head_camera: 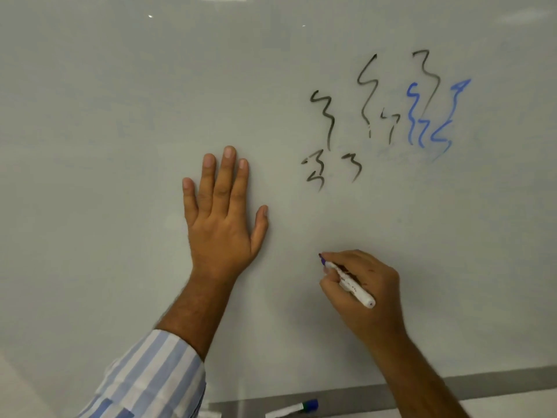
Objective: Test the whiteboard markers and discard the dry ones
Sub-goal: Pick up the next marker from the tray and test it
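Below the whiteboard squiggles, right hand grips a white marker, bluish tip touching the board; left hand lies flat, fingers straight, left of them.

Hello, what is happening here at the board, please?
A person is testing markers on a whiteboard. The left hand rests flat on the board, fingers straight. The right hand grips an uncapped marker with its tip at the board, below the test squiggles, black and blue. No new line shows at the tip yet. A capped marker lies on the ledge below.
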The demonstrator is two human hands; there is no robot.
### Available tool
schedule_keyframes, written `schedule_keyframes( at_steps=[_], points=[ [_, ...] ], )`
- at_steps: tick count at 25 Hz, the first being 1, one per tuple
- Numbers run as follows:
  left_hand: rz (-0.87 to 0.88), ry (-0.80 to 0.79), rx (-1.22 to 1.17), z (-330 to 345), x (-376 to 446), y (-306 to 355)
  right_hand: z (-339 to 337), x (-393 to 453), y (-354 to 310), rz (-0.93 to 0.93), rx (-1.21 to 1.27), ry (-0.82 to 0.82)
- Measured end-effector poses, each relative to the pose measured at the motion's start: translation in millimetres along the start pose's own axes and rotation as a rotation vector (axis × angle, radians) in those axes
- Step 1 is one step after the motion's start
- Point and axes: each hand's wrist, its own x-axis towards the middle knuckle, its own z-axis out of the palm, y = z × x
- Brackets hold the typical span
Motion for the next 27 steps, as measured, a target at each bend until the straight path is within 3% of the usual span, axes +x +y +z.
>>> schedule_keyframes(
  at_steps=[4,7,10,15,18,22,27],
  points=[
    [-0.075,-0.062,-0.159,-8,-13,7,-1,-16,-17,0.434,0.456,-0.032],
    [-0.184,-0.095,-0.580,-27,-45,36,-9,-33,-24,0.648,0.587,-0.037],
    [-0.300,-0.336,-0.928,-44,-90,71,-19,-55,-26,0.845,0.656,0.039],
    [-1.026,-0.824,-1.339,-45,-138,116,-36,-93,-21,1.070,0.584,0.060],
    [-1.120,-0.955,-1.430,-40,-168,134,-53,-122,-15,1.179,0.513,0.010],
    [-1.310,-1.023,-1.381,-31,-213,169,-97,-165,4,1.303,0.466,0.084],
    [-1.338,-1.264,-1.239,-11,-259,224,-163,-226,42,1.338,0.318,0.054]
  ],
)
